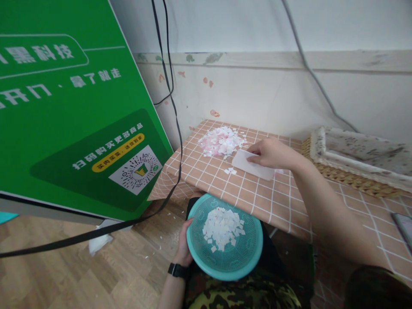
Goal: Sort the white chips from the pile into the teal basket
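Note:
My left hand (184, 243) grips the left rim of a teal plastic basket (199, 268), which rests over my lap with a heap of small white paper pieces (222, 227) in it. On the table, my right hand (268, 153) pinches a white sheet (254, 165), which lies almost flat on the checked tablecloth. Just beyond the sheet's left end is a pile of white and pink paper pieces (221, 141). A few loose scraps (230, 171) lie by the sheet's near edge. The fingers of my left hand are mostly hidden under the basket.
A wicker basket (357, 182) with a cloth lining stands at the right by the wall. A phone-like device (404, 227) lies at the right edge. At left stands a large green cabinet (80, 107), with a black cable (178, 128) hanging before the table corner.

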Tool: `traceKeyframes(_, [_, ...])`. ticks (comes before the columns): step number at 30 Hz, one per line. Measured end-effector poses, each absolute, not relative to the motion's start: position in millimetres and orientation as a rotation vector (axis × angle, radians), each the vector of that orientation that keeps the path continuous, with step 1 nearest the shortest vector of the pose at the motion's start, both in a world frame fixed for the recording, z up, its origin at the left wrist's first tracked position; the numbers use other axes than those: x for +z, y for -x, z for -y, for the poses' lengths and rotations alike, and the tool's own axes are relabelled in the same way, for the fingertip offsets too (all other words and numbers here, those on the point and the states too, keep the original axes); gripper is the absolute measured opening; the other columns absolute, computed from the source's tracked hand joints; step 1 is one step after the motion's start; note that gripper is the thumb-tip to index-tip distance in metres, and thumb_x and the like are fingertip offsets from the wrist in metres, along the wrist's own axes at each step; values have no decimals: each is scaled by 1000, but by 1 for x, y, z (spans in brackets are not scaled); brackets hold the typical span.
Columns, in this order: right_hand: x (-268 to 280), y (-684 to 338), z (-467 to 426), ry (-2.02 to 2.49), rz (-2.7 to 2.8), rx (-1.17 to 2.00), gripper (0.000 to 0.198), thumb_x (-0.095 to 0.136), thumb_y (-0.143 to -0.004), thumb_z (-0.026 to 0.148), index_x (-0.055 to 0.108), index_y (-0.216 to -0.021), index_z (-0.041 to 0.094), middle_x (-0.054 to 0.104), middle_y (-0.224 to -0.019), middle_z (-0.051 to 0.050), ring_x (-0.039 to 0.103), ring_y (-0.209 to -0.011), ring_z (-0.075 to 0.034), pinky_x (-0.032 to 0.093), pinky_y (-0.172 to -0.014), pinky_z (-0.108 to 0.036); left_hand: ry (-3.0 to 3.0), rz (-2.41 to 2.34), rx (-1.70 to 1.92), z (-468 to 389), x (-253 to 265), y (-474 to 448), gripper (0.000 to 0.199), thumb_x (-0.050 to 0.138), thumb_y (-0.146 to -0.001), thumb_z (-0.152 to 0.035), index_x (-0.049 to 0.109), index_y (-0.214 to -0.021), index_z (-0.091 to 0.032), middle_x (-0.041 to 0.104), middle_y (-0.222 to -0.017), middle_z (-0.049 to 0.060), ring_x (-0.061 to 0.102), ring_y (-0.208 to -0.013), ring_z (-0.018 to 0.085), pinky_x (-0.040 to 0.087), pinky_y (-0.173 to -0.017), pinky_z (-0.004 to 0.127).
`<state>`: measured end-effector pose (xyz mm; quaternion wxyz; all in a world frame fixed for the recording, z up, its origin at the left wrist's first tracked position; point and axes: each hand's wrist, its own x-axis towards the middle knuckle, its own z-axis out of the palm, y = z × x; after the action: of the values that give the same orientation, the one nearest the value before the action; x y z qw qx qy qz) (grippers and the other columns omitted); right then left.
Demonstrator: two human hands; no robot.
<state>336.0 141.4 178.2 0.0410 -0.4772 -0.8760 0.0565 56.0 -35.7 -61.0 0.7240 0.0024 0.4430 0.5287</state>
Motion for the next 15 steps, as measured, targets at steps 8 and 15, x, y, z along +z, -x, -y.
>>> traceKeyframes(8, [146, -328, -84, 1584, 2454, -160, 29, 43, -84, 29, 66, -101, 22, 66, -68, -4, 55, -59, -16, 31, -55, -26, 22, -944, 1162, 33, -66, -59, 19, 62, -72, -30, 66, -76, -12, 72, -66, 5, 65, -58, 19, 51, -63, 32])
traceKeyframes(15, [100, -316, -44, 1797, 1996, -213, 39, 47, -84, 35, 54, -121, 24, 69, -86, -7, 61, -64, -21, 39, -58, -30, 35, -929, 1145, 34, -59, -55, 18, 64, -71, -28, 67, -77, -12, 72, -67, 6, 66, -58, 20, 52, -62, 32])
